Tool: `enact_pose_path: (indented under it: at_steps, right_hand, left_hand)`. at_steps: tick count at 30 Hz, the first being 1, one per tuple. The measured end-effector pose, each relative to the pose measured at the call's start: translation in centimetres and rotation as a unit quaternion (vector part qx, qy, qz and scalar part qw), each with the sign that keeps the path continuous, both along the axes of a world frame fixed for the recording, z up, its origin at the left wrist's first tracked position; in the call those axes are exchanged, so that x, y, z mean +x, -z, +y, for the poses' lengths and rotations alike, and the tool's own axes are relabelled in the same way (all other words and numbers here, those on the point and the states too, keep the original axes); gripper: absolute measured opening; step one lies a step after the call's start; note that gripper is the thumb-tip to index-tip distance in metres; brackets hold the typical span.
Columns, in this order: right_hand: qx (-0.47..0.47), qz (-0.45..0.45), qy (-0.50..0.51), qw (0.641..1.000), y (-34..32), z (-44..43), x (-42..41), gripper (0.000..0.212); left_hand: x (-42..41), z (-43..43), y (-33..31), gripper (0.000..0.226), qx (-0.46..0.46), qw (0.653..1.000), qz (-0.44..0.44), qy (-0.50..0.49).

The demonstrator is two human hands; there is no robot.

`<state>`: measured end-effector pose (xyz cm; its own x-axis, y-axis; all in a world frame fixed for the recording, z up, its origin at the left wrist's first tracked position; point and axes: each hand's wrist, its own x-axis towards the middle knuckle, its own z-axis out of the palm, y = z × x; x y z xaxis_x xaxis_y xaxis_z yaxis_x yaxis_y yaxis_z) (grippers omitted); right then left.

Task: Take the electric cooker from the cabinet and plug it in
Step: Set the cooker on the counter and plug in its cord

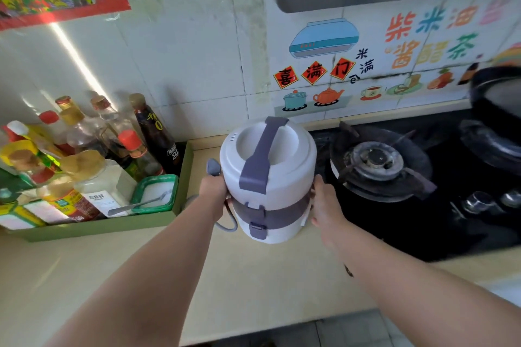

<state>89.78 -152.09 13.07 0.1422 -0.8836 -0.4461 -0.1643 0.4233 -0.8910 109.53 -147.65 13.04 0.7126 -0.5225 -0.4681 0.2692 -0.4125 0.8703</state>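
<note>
White cylindrical plastic electric cooker, held.
Your left hand and right hand grip its sides near the countertop's back edge.

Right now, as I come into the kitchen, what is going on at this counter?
A person grips a white and purple electric cooker with the left hand and the right hand, one on each side, at the counter between a green box of bottles and the gas stove. Its grey cord hangs loose, not yet plugged in.
</note>
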Motion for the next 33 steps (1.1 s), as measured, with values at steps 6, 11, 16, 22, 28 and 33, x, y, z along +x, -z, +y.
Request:
enact_pose_path:
  at_steps: [6,11,16,22,28,33]
  right_hand:
    - [0.022,0.043,0.021,0.999,-1.0,-2.2,0.4,0.055]
    - [0.059,-0.087,-0.014,0.994,-2.3,-2.9,1.0,0.04]
    - [0.049,-0.13,-0.039,0.99,-1.9,-3.4,1.5,0.036]
    - [0.065,-0.13,-0.058,0.988,-1.2,-3.4,1.4,0.038]
    - [0.072,-0.134,-0.039,0.988,-1.3,-2.2,0.4,0.041]
    - [0.079,-0.117,0.013,0.99,-0.5,0.2,-0.1,0.064]
  left_hand:
    - [0.0,0.8,0.9,0.01,0.0,1.0,-0.03,0.01]
    - [-1.1,3.9,0.6,0.015,-0.015,0.999,-0.028,-0.024]
    - [-3.6,6.0,1.6,0.018,-0.017,0.998,0.033,-0.05]
    - [-5.5,5.9,2.2,0.023,-0.028,0.997,0.054,-0.041]
    - [-4.4,4.6,1.3,0.027,-0.008,0.998,0.026,-0.055]
    - [-2.8,2.8,-0.1,0.033,-0.009,0.998,0.047,-0.037]
